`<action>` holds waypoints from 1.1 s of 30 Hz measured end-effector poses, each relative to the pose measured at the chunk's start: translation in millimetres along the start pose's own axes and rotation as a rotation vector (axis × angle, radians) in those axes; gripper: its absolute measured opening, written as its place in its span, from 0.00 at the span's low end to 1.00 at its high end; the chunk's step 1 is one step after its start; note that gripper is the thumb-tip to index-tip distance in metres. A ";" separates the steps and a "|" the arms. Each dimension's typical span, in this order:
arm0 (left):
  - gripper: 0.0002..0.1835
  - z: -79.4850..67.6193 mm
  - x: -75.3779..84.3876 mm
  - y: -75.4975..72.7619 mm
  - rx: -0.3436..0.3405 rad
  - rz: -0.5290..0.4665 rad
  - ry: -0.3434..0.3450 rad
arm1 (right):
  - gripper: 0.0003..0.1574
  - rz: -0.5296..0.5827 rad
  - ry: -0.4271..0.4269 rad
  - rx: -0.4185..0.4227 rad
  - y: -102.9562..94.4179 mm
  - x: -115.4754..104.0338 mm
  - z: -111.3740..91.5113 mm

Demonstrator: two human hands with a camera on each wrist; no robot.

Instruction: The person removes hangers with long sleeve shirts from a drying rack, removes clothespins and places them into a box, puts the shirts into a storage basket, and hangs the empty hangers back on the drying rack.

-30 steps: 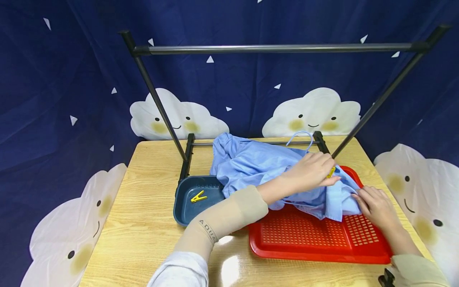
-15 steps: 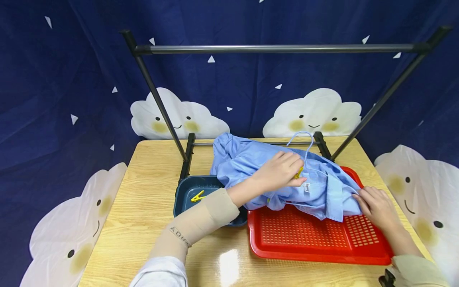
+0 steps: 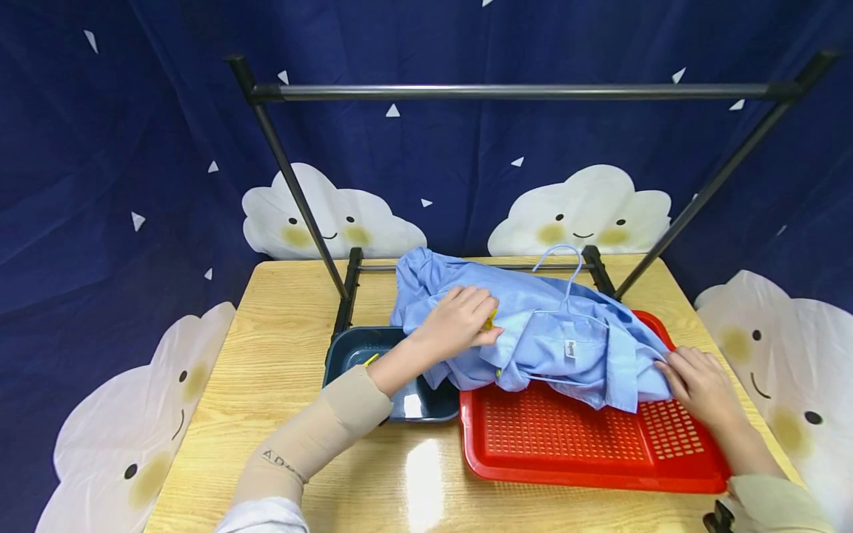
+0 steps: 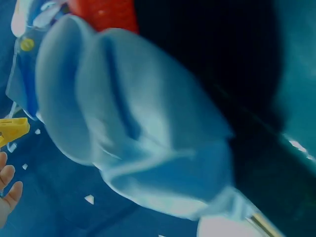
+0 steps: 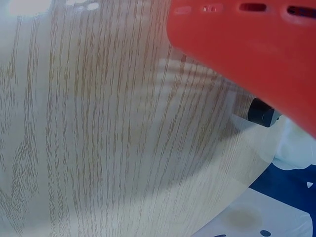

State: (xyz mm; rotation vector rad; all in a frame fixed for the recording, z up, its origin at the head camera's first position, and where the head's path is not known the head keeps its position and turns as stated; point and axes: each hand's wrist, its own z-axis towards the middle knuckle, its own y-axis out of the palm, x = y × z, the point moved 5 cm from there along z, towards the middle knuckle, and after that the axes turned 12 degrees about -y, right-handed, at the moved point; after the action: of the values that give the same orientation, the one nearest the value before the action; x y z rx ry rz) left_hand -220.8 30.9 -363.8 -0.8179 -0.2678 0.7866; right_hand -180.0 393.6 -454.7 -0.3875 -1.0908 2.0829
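My left hand (image 3: 460, 322) pinches a yellow clothespin (image 3: 489, 320) above the left part of a crumpled light blue shirt (image 3: 586, 348). The left wrist view also shows that clothespin (image 4: 14, 131), beside the fingertips. A light blue hanger (image 3: 574, 277) lies on the shirt, its hook pointing to the back. On the right, the fingers and thumb of my right hand (image 3: 700, 385) grip the shirt's edge over the red basket (image 3: 566, 474). Another yellow clothespin (image 3: 371, 360) lies in the dark blue tray (image 3: 333, 363), partly covered by my left forearm. The right hand is outside the right wrist view.
A black rack with a metal rail (image 3: 513, 92) stands behind and over the shirt. Its base bars lie on the wooden table (image 3: 280, 333). A navy curtain (image 3: 453, 44) with white clouds encloses the back and sides. The shirt overlaps both tray and basket.
My left hand has moved left across the shirt with the clothespin, from the shirt's right part towards the tray. The shirt's label and hanger came into view. The right hand keeps its place.
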 end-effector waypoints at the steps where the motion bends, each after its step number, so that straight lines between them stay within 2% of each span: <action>1: 0.15 -4.7 -4.6 0.3 0.000 0.005 -0.010 | 0.32 0.001 0.000 0.000 0.1 0.0 0.3; 11: 0.16 -51.8 -49.3 3.7 -0.065 0.069 -0.127 | 0.32 -0.003 -0.008 0.016 -0.4 -0.8 0.4; 19: 0.16 -88.2 -71.7 8.2 -0.161 0.090 -0.221 | 0.32 -0.008 -0.014 0.027 -1.3 -1.3 1.8; 22: 0.17 -99.6 -78.2 6.8 -0.144 0.088 -0.251 | 0.32 -0.002 -0.020 0.038 -1.8 -1.5 2.7; 28: 0.18 -118.2 -90.8 0.1 -0.060 0.096 -0.287 | 0.32 0.002 -0.011 0.020 -0.9 -0.3 1.6; 33: 0.18 -135.1 -97.0 2.4 -0.089 0.104 -0.305 | 0.32 0.005 0.000 0.007 -0.2 0.5 1.1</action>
State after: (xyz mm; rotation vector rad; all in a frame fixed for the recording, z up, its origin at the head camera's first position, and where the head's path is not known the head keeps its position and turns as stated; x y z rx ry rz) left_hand -222.0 -112.1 -448.7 -0.7989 -0.5382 1.0034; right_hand -180.9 393.4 -453.9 -0.3875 -1.0834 2.0909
